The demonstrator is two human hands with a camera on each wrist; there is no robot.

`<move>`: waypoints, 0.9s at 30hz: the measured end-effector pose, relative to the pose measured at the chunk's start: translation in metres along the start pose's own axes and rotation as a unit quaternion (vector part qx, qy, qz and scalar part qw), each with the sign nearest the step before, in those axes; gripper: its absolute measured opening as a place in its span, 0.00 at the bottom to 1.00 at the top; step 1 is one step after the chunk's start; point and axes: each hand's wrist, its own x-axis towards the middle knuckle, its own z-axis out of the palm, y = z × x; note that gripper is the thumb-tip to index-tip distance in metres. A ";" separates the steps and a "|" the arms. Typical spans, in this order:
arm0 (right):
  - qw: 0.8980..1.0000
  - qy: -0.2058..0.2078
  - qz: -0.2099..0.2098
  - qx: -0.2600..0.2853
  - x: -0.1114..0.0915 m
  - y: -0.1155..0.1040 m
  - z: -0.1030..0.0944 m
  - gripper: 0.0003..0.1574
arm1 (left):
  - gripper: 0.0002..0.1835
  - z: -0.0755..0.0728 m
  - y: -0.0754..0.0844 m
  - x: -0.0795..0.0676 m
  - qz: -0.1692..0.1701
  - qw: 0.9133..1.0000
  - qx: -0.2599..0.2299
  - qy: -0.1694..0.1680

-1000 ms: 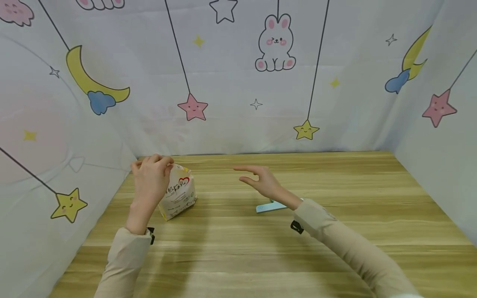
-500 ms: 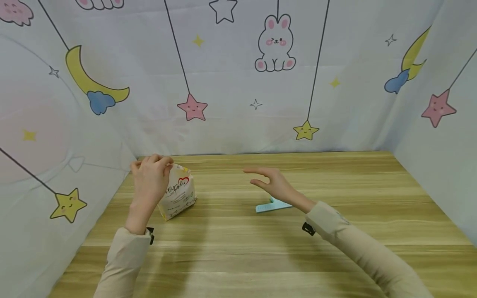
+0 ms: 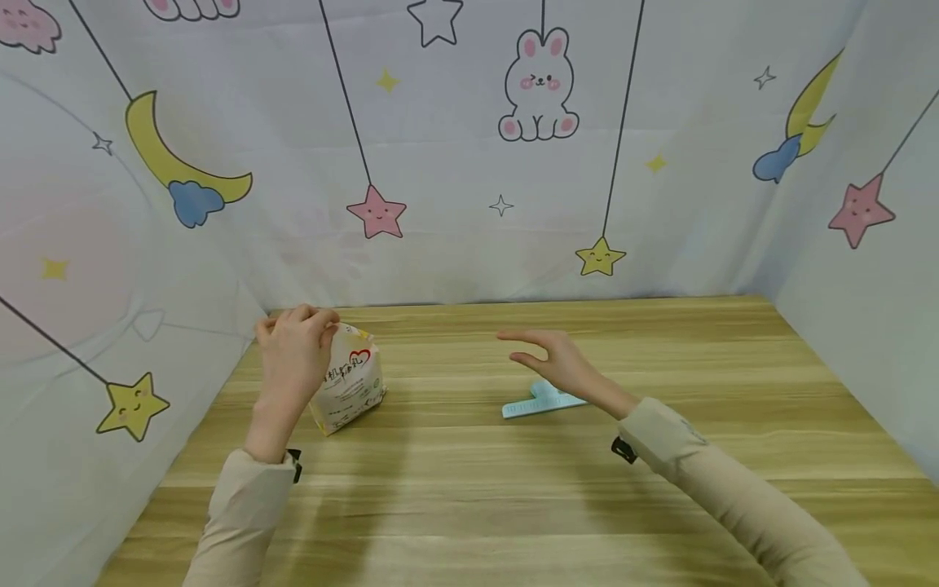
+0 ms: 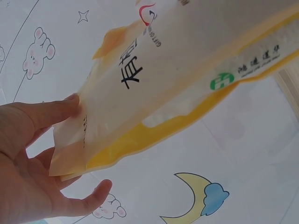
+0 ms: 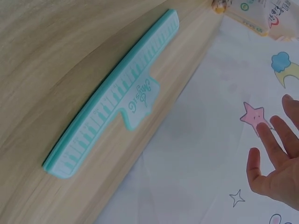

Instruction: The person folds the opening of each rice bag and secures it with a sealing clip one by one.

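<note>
A white food bag [image 3: 355,387] with yellow edges and printed characters stands upright at the back left of the table. My left hand [image 3: 292,350] pinches its top edge; in the left wrist view the thumb lies on one side of the bag's flattened end [image 4: 70,151] and fingers on the other. To the right, my right hand [image 3: 561,363] hovers with fingers extended and thumb apart, holding nothing. Below it lies a long turquoise clip [image 3: 524,408], partly hidden by the hand and wrist in the head view. The right wrist view shows its keyboard-patterned bar and short lettered tab [image 5: 140,100].
The wooden table [image 3: 469,505] meets a white cloth backdrop [image 3: 455,147] printed with stars, moons and rabbits at its back and sides. Between the bag and the clip stretches bare tabletop. A small black wrist camera [image 3: 623,449] sits under the right cuff.
My right hand has drifted to the right above the table, uncovering more of the turquoise clip's tab. The left hand keeps its pinch on the bag, which stays in place.
</note>
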 end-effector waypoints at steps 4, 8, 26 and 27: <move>1.000 -0.004 -0.007 -0.016 -0.002 0.003 -0.003 0.23 | 0.04 0.000 -0.001 -0.001 0.002 1.000 0.000 0.003; 0.999 -0.011 -0.015 -0.026 -0.005 0.005 -0.006 0.23 | 0.05 0.000 -0.001 -0.002 0.005 1.000 -0.001 0.006; 0.990 -0.013 -0.052 -0.127 -0.013 0.013 -0.013 0.21 | 0.05 -0.001 -0.001 -0.003 0.008 1.000 -0.004 0.012; 0.989 -0.015 -0.050 -0.138 -0.014 0.014 -0.013 0.21 | 0.05 -0.001 -0.001 -0.003 0.009 1.000 -0.005 0.012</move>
